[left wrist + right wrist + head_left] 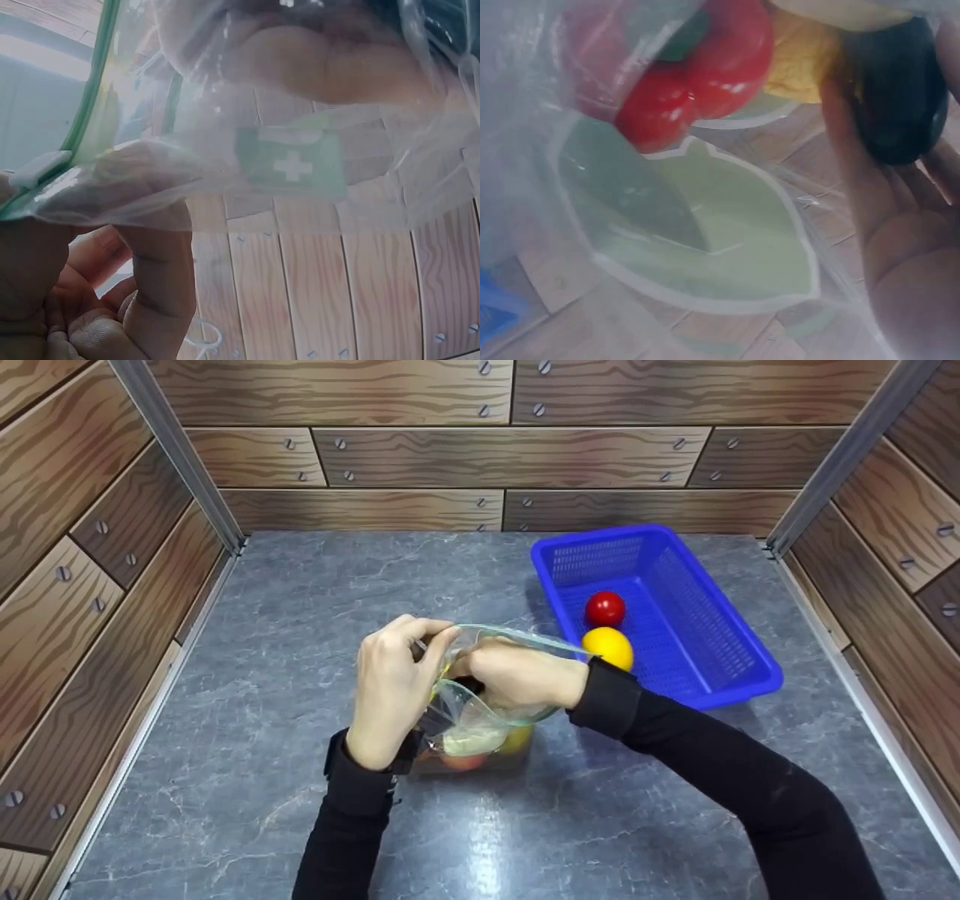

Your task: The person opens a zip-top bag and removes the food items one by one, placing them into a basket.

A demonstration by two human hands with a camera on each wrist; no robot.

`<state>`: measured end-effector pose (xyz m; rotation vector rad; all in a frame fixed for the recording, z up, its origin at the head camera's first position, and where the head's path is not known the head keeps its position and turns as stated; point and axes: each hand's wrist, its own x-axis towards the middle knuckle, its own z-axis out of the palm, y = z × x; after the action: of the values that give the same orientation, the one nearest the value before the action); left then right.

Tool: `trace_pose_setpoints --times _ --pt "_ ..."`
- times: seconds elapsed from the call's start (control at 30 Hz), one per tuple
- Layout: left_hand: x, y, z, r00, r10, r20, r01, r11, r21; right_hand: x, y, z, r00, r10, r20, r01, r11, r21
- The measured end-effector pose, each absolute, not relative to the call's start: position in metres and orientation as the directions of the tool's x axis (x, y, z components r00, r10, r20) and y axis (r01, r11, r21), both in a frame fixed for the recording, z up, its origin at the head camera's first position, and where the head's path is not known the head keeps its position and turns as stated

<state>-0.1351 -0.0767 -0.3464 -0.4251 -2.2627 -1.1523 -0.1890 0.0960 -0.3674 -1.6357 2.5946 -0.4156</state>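
Pinching upward-mouthed bag with left hand; gripping inside, with right hand, dark oval, lengthwise upright in right-wrist view.

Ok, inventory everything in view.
Zip bag: one, clear, green-edged, on the table.
Bell pepper: one, red, in the bag.
Oval item: one, dark, in the right hand.
Lower contents: count unclear, yellow and orange-red, bag's bottom.
Basket: one, blue, table's right side.
Round fruits: two, red and yellow, in the basket.
Table: one, grey, under bag and basket.
Plank-patterned walls: three, brown, left, back, right.
Corner posts: two, grey, back corners.
Left hand: one, pinching the bag's rim.
Right hand: one, inside the bag.
Sleeves: two, black, left and right.
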Motion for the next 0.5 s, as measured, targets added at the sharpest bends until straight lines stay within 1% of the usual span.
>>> trace_pose_setpoints --times 0.1,0.23,0.33,0.4,0.5 --pt "-0.135 -0.077 -0.346 -0.792 0.026 0.611 0.510 0.577 0.637 -0.188 0.101 -0.367 -0.422 -0.899 0.120 -0.885 0.379 -0.272" --pt "-0.135 -0.079 -0.346 -0.785 0.017 0.619 0.514 0.575 0.636 -0.183 0.112 -0.361 -0.397 -0.901 0.176 -0.903 0.349 -0.249" --pt "-0.135 -0.081 -0.346 -0.782 0.014 0.623 0.515 0.576 0.634 -0.177 0.123 -0.350 -0.417 -0.891 0.183 -0.901 0.377 -0.214" --pt "-0.135 -0.081 -0.345 -0.785 0.016 0.619 0.512 0.578 0.635 -0.172 0.129 -0.343 -0.437 -0.881 0.179 -0.897 0.413 -0.157" --pt "-0.135 -0.082 -0.344 -0.792 0.018 0.610 0.506 0.579 0.639 -0.164 0.137 -0.336 -0.458 -0.871 0.177 -0.887 0.460 -0.029"
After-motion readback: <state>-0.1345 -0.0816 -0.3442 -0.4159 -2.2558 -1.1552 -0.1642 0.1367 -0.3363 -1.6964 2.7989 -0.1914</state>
